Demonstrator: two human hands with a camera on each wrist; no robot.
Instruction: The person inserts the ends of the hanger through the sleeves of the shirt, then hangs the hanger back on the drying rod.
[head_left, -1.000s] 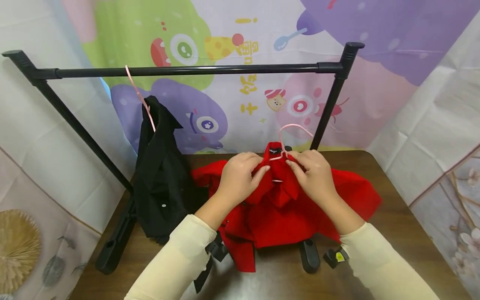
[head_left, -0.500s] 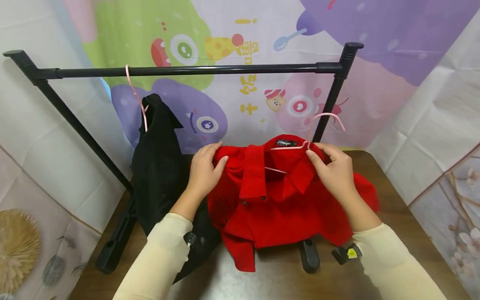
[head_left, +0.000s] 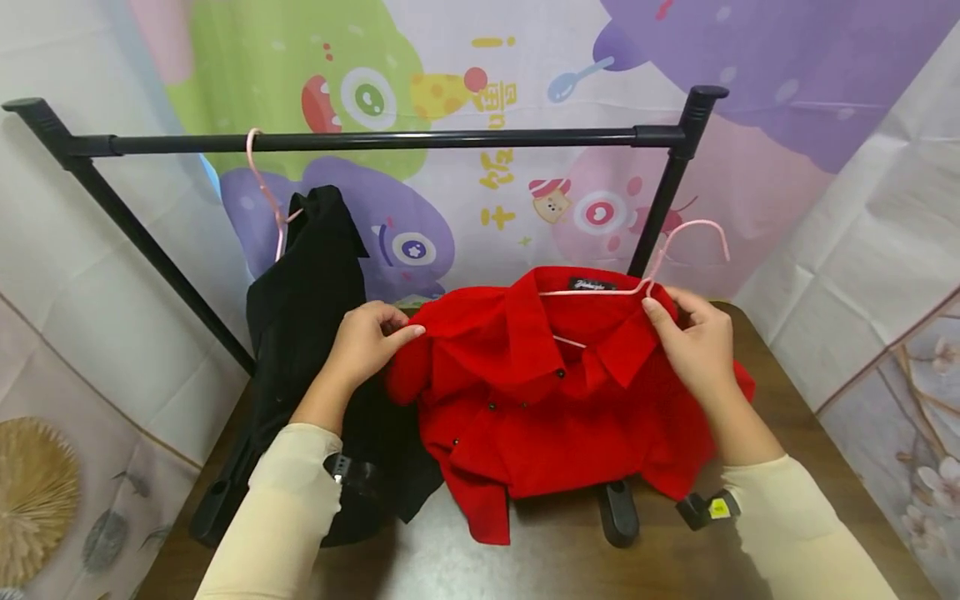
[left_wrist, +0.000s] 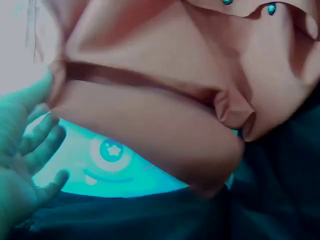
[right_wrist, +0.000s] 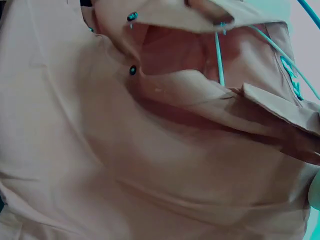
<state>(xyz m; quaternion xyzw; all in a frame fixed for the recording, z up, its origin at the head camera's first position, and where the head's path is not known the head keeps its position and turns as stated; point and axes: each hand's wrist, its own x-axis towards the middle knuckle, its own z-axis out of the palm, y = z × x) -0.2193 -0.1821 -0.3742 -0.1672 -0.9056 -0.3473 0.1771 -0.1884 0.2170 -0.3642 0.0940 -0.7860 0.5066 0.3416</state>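
A red collared shirt (head_left: 540,433) with dark buttons spreads over the table, its collar raised towards me. A pink hanger (head_left: 656,265) lies inside it, with the hook rising out of the neck opening. My left hand (head_left: 371,342) pinches the shirt's left shoulder; in the left wrist view the other fingers of that hand (left_wrist: 30,155) are spread below the cloth. My right hand (head_left: 697,342) grips the collar's right side together with the hanger's neck, thumb in front. The fingers behind the cloth are hidden. Wrist-view colours look shifted, the shirt appearing brownish.
A black garment (head_left: 315,333) hangs on another pink hanger (head_left: 262,179) from the left of a black rack bar (head_left: 450,139). Rack feet (head_left: 618,512) stand on the wooden table (head_left: 570,567). A patterned cloth (head_left: 465,225) hangs behind.
My left hand has moved left from the collar out to the shoulder, spreading the shirt. My right hand has shifted right with the hanger hook. The black garment has swung slightly left.
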